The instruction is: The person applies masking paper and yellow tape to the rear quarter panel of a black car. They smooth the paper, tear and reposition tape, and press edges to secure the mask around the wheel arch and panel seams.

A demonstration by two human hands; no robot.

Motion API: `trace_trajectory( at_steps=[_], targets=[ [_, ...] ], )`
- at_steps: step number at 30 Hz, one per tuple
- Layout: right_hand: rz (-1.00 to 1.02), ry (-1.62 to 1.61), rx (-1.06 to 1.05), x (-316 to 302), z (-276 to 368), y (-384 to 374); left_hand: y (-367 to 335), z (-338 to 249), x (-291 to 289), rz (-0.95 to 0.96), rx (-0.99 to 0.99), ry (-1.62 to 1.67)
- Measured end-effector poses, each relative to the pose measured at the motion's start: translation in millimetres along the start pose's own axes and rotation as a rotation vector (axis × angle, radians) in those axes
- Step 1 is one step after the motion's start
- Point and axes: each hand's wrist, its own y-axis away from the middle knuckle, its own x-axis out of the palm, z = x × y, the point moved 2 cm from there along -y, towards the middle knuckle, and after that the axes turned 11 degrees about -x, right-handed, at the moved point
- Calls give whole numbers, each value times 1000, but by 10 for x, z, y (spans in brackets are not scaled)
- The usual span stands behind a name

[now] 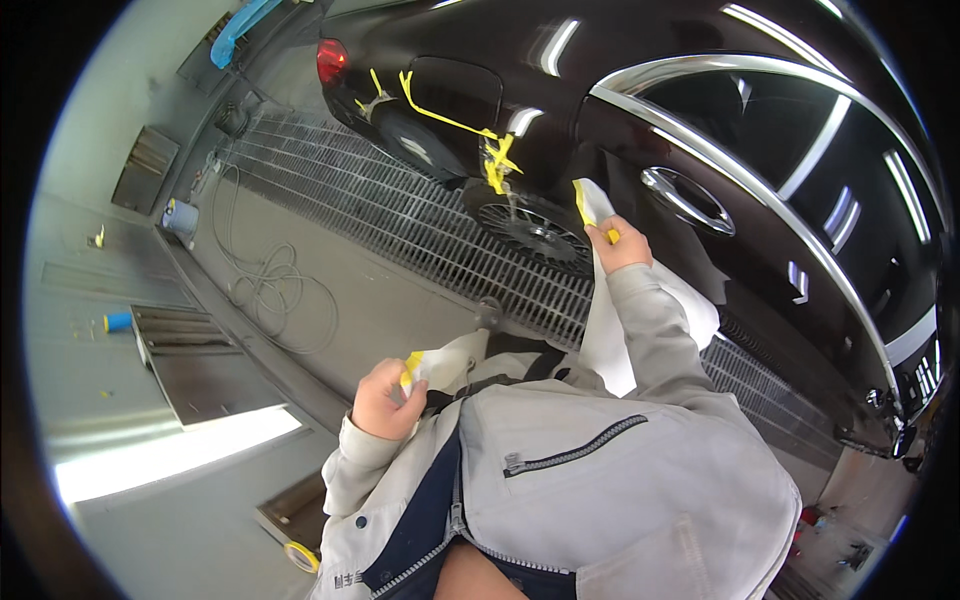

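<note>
- Left hand point(388, 400): grasping white paper point(453, 362) by its yellow edge, near the jacket point(560, 425).
- Right hand point(622, 246): clasping a yellow-edged white sheet point(597, 203), beside the car point(630, 140).
- Yellow tape point(497, 160): on the car, near a wheel point(530, 230).
- Hose point(268, 282): looped on the floor point(380, 290).

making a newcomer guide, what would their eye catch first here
Most likely the dark, glossy car filling much of the upper right, with bright yellow tape stuck to its side. Next, the right hand, right of centre, holds yellow-edged white material; the left hand, lower and farther left, also grips white material with a yellow edge.
</note>
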Motion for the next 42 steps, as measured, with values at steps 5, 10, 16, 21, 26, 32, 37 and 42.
trace_trajectory(
  at_steps=[5,10,16,21,26,32,37,42],
  targets=[
    [268,-5,42,958,418,-104,-449,241,-792,47,-107,-103],
    [481,-28,118,1501,742,94,-972,659,-1261,13,-320,4],
    [184,190,315,1107,553,-165,-1547,924,-1529,193,-255,-65],
    [-109,192,481,649,227,-649,-2186,1083,-1789,319,-73,-161],
    [-262,239,663,605,187,-870,-2658,1020,-2081,327,59,-132],
    [-306,295,760,621,265,-957,-2816,1000,-2269,321,154,-100],
    [-293,343,751,671,327,-969,-2837,1079,-2309,371,151,-120],
    [-310,402,714,760,430,-1011,-2845,1135,-2307,374,138,-126]
  ],
)
